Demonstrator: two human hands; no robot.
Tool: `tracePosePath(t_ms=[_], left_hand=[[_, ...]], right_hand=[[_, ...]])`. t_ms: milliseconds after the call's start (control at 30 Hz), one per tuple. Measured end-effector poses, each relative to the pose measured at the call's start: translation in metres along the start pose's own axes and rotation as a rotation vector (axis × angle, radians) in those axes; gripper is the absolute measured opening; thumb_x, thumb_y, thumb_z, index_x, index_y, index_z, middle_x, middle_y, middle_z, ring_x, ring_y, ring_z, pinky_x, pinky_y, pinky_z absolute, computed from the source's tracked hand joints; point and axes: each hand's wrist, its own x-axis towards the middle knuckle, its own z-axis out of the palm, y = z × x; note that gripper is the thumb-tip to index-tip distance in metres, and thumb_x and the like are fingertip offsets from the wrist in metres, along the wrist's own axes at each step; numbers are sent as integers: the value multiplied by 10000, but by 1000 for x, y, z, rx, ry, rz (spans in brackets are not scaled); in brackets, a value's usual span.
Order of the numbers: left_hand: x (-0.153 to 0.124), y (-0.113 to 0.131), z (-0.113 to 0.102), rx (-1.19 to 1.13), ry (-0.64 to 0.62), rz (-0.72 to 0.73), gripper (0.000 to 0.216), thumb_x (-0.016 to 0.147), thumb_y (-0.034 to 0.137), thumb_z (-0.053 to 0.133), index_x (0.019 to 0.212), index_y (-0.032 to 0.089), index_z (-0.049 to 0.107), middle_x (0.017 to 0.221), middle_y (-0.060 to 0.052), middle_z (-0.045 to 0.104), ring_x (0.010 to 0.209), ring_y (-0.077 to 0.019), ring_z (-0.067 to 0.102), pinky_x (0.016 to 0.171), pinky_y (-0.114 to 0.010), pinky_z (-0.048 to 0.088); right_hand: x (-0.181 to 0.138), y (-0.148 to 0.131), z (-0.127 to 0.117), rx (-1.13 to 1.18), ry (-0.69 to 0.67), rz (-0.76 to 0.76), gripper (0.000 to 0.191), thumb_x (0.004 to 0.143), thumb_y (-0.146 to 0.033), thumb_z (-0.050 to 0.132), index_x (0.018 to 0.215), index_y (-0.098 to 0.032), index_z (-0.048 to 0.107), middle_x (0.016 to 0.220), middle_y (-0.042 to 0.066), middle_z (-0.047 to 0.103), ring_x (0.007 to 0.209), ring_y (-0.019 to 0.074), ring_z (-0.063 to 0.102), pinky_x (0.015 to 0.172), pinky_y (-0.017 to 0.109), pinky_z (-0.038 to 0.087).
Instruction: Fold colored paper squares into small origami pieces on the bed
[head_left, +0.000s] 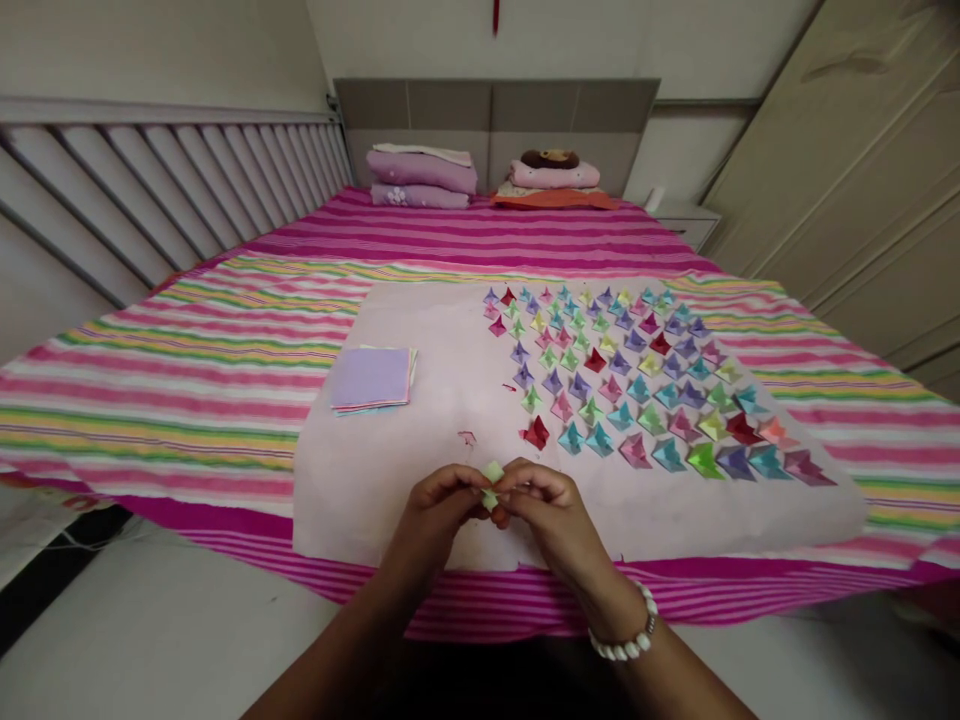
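A small pale green folded paper piece (491, 472) is pinched between both hands, above the near part of a large white paper sheet (420, 450). My left hand (442, 502) grips its left side with thumb and fingertips. From the right, my right hand (546, 502) holds it the same way, with a white beaded bracelet (634, 635) round the wrist. The fingers hide much of the paper's shape. Beyond the right hand stand rows of folded paper figures (600, 360) in many colours. Left of the hands lies a stack of square papers (371, 377), lilac on top.
The sheet lies on a bed with a striped bedspread (172, 385). Folded bedding (421, 178) and another pile with a pink pillow (555, 174) rest against the headboard (420, 105). A slatted rail (172, 200) runs along the left; a wardrobe (855, 170) stands right.
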Motion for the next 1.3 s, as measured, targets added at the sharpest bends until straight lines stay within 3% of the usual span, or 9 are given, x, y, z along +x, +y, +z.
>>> tracePosePath(t_ms=[200, 433, 600, 733, 867, 1000, 1167, 1300], left_hand=[[-2, 1, -3, 53, 7, 14, 158, 754, 299, 676, 755, 142, 665, 672, -31, 682, 648, -159, 624, 696, -317, 461], [-3, 4, -6, 197, 64, 54, 189, 699, 287, 751, 764, 150, 638, 633, 9, 646, 629, -118, 592, 632, -251, 459], [-3, 2, -5, 251, 96, 153, 198, 705, 243, 745, 807, 168, 593, 696, 33, 624, 659, -90, 580, 622, -209, 458], [-3, 2, -5, 255, 104, 153, 279, 689, 230, 757, 899, 169, 583, 750, 26, 641, 666, -86, 589, 610, -199, 455], [-2, 7, -8, 220, 51, 88, 355, 672, 241, 774, 950, 158, 570, 639, 42, 641, 613, -90, 600, 603, -204, 465], [0, 7, -11, 193, 29, 84, 372, 688, 242, 768, 987, 160, 564, 617, 39, 663, 616, -105, 629, 641, -231, 495], [2, 4, -10, 206, 63, 166, 233, 710, 250, 746, 813, 183, 548, 631, 36, 670, 614, -115, 635, 629, -240, 508], [-1, 7, -10, 513, 3, 320, 68, 736, 198, 720, 777, 181, 668, 777, -5, 695, 722, -123, 634, 677, -234, 504]], right_hand=[[-1, -2, -1, -88, -36, -40, 12, 718, -206, 730, 725, -198, 725, 725, -6, 620, 554, 123, 639, 562, 261, 536], [-6, -8, 0, -165, -76, -70, 120, 776, -294, 703, 836, -191, 690, 756, 16, 618, 625, 134, 626, 601, 269, 508], [-5, -7, 4, -123, 53, 17, 373, 623, -287, 836, 919, -206, 624, 759, -10, 633, 645, 123, 606, 587, 234, 487], [-2, -4, 5, -80, 43, 43, 387, 581, -262, 861, 882, -202, 626, 751, -6, 660, 707, 145, 634, 687, 269, 506], [-2, -4, 1, -82, 50, 49, 361, 618, -259, 834, 922, -209, 645, 663, -42, 612, 617, 116, 590, 599, 240, 469], [-2, -2, 0, -111, 91, 32, 470, 618, -201, 816, 1059, -223, 656, 621, -68, 566, 547, 87, 528, 514, 210, 395], [-1, 1, 0, -79, 146, 18, 582, 640, -204, 797, 1183, -221, 588, 649, -64, 595, 568, 101, 562, 553, 231, 421], [0, -1, -2, -130, 156, 9, 632, 624, -219, 816, 1199, -214, 552, 656, -62, 613, 555, 102, 559, 547, 234, 419]])
